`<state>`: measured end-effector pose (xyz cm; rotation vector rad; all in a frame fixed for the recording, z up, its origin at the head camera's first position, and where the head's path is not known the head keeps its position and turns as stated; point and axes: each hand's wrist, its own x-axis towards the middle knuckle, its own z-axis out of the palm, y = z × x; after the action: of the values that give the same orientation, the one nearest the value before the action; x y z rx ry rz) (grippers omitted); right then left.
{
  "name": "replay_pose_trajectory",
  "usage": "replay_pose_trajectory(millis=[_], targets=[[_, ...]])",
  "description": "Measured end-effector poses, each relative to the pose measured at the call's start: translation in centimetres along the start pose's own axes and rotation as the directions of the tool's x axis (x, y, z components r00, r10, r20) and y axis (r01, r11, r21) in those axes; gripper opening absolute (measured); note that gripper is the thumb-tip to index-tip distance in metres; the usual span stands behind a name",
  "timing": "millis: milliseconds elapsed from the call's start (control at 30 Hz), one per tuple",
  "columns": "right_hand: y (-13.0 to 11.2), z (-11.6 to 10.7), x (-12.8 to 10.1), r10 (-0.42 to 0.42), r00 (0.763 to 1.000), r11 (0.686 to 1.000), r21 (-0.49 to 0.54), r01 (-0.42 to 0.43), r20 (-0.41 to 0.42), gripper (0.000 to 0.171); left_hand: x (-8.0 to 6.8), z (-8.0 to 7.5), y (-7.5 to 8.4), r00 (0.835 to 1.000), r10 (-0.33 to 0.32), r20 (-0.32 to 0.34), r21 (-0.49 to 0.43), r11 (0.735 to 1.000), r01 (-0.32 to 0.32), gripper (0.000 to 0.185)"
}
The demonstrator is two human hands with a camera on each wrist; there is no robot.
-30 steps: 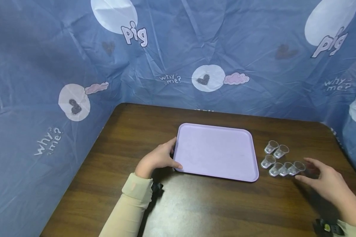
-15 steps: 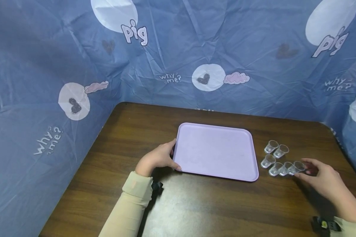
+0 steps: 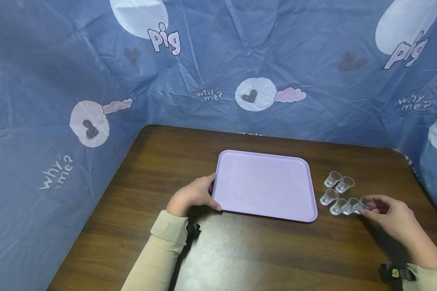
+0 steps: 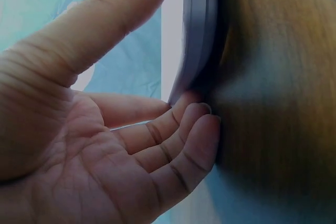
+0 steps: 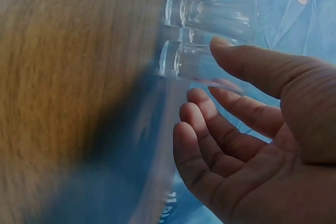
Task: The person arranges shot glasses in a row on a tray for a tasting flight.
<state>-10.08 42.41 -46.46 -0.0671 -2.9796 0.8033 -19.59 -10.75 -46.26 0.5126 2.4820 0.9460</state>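
Note:
In the head view a lilac tray (image 3: 265, 186) lies flat on the wooden table. My left hand (image 3: 194, 193) holds it at the near left corner, thumb by the front edge and fingers along the left side. To the tray's right stand several clear shot glasses, two (image 3: 344, 185) behind and the others in front. My right hand (image 3: 397, 216) pinches the rightmost shot glass (image 5: 197, 64) between thumb and index finger. Its other fingers curl loosely below, as the right wrist view shows. That glass is upright, close beside its neighbour (image 3: 354, 205).
The brown table (image 3: 262, 250) has a rounded far edge. Blue printed cloth (image 3: 211, 64) hangs behind it and along the left side. A dark wrist device (image 3: 398, 273) sits on the right forearm.
My right hand has moved slightly left and its thumb and fingers have closed around the rightmost shot glass. My left hand stays at the tray's corner, its thumb slightly lower.

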Motion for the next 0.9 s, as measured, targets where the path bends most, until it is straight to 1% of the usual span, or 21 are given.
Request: replay_pose_trajectory(millis=[233,500,767,900], targets=[[-0.1,0.5,-0.1,-0.01,1.0,1.0,0.016,0.01,-0.025,0.04,0.0,0.0,0.0,1.0,0.012,-0.012,0.012,1.0,-0.012,0.121],[0.4,0.9,-0.2,0.016,0.999,0.999,0.028,-0.015,-0.032,0.041,0.2,0.3,-0.1,0.999,0.03,-0.031,0.024,0.999,-0.03,0.12],[0.5,1.3,-0.5,0.033,0.998,0.999,0.038,-0.031,-0.06,0.041,0.2,0.3,0.0,0.999,0.027,-0.034,0.037,0.999,-0.025,0.12],[0.6,1.4,-0.4,0.023,0.997,0.998,0.056,-0.019,-0.075,0.039,0.0,0.3,0.1,0.999,0.018,-0.037,0.03,0.999,-0.017,0.12]])
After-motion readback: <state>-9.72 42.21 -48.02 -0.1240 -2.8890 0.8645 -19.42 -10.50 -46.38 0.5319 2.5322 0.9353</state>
